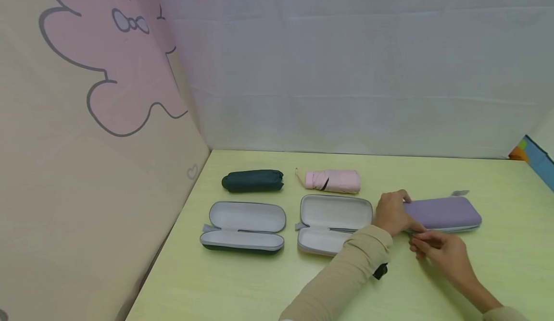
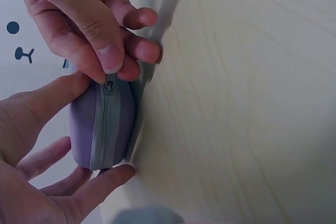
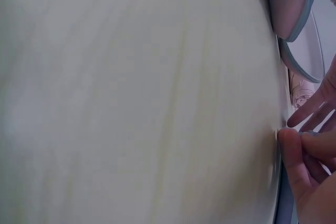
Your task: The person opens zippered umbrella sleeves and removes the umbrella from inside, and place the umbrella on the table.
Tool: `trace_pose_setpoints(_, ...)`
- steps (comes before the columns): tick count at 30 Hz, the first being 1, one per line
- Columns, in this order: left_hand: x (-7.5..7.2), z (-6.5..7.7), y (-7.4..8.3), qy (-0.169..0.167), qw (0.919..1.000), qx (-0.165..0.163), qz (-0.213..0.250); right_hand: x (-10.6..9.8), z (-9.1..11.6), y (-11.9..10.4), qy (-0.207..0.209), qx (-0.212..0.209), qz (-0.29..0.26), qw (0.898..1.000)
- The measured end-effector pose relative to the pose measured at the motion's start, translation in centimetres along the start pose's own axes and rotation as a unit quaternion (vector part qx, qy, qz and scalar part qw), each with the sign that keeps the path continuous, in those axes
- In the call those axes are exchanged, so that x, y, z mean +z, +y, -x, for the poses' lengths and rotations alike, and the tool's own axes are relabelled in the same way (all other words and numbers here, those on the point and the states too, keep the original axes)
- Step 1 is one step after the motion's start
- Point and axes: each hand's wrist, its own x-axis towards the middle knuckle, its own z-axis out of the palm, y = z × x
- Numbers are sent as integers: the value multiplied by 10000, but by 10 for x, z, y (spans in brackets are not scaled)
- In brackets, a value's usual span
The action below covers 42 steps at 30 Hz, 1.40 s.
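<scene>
A closed purple zip case lies on the right side of the table, a grey tab sticking out behind it. My left hand holds the case by its left end, thumb on one side and fingers round the end. At its front edge, my right hand pinches the zipper pull between thumb and forefinger. The left wrist view shows the zipper slider just under those fingertips, with the closed zip running down the case's end. The fingers mostly cover the pull.
Left of the hands, two zip cases lie open: a pink one, partly behind the left sleeve, and a dark green one. Behind them are a folded pink umbrella and a folded dark green umbrella. A patterned wall borders the table's left.
</scene>
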Motion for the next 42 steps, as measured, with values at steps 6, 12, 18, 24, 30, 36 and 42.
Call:
trace_pose_setpoints(6, 0, 0, 3, -80, 9992, -2, -401, 2, 2, -3, 172, -35, 117, 9998)
trace_pose_setpoints(12, 1, -2, 6, -132, 9968, -98, -781, 5, 6, -2, 279, -101, -74, 9995)
trace_pose_setpoints(18, 4, -1, 9, -193, 9942, -81, -1050, 8, 9, -2, 346, -118, -178, 9992)
trace_pose_setpoints(24, 8, -1, 13, -131, 9895, -75, -1440, 11, 12, -6, 377, -206, -265, 9987)
trace_pose_setpoints(30, 8, -1, 19, -205, 9863, -288, -1614, 13, 14, -9, 400, -84, -259, 9988)
trace_pose_setpoints(36, 9, -1, 21, -202, 9840, -365, -1731, 15, 14, -9, 395, -235, -152, 9988)
trace_pose_setpoints(42, 10, -1, 23, -260, 9832, -436, -1755, 17, 15, -9, 539, -154, 12, 9984)
